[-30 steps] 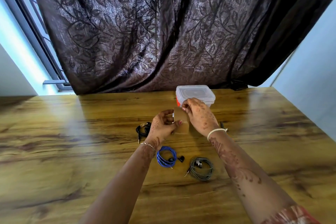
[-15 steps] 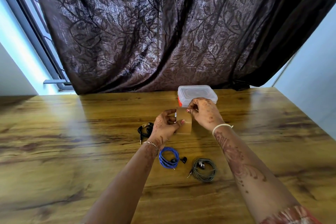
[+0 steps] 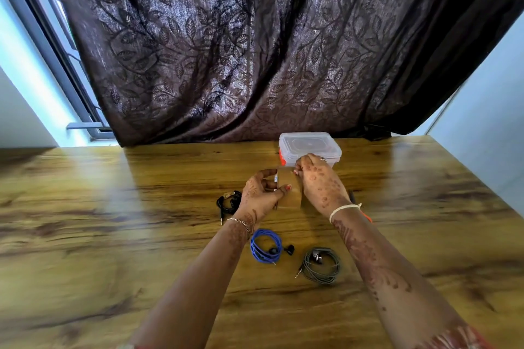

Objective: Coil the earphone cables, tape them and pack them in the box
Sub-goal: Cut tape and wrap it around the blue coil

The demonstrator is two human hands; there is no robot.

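Note:
My left hand (image 3: 262, 195) grips a roll of brown tape (image 3: 290, 193) held upright above the table. At the roll's top edge my right hand (image 3: 320, 181) pinches the tape's end. Three coiled earphones lie on the wooden table (image 3: 113, 221): a black one (image 3: 228, 202) left of my left hand, a blue one (image 3: 265, 246) under my left wrist, and a grey one (image 3: 321, 265) to its right. A clear plastic box (image 3: 309, 147) with its lid on and a red clasp stands just behind my hands.
A dark leaf-patterned curtain (image 3: 255, 51) hangs behind the table's far edge. A window frame (image 3: 51, 45) is at the left and a pale wall (image 3: 487, 99) at the right. A small dark and orange object (image 3: 365, 215) lies partly hidden under my right wrist.
Both hands and the tape roll have shifted slightly right and up. My right hand's fingers stay at the roll's top edge.

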